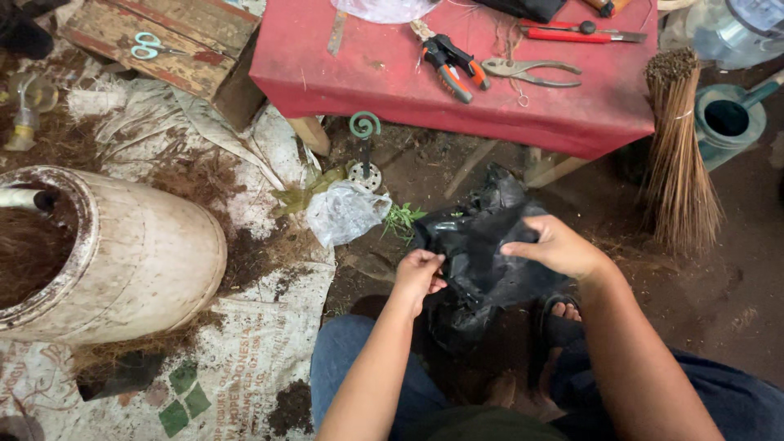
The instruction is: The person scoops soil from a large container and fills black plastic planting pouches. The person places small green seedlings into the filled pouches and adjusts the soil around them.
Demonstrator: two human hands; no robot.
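Gripping a crumpled black plastic bag w/ both hands: the left hand is pinching the bag's left edge, fingers curled shut on the plastic, while the right hand is clamping its upper right edge, thumb & fingers folded over the rim. The bag is hanging between the knees, just above the dirt floor and a sandalled foot, w/ its top sticking up toward the low table. Just left of the bag a small green seedling is lying beside a clear plastic bag; both are sitting close, so room on that side is getting tight. Behind, the red-covered table is overhanging w/ its front edge near the bag's top; orange-handled pliers, grey pliers & a red-handled knife are lying on it. Right of the hands, a stick broom is leaning by a green watering can, w/ bare floor opening up between broom and wrist. Far left, a white barrel is lying on its side on printed sacking, spilling brown fibre, well apart from the hands.
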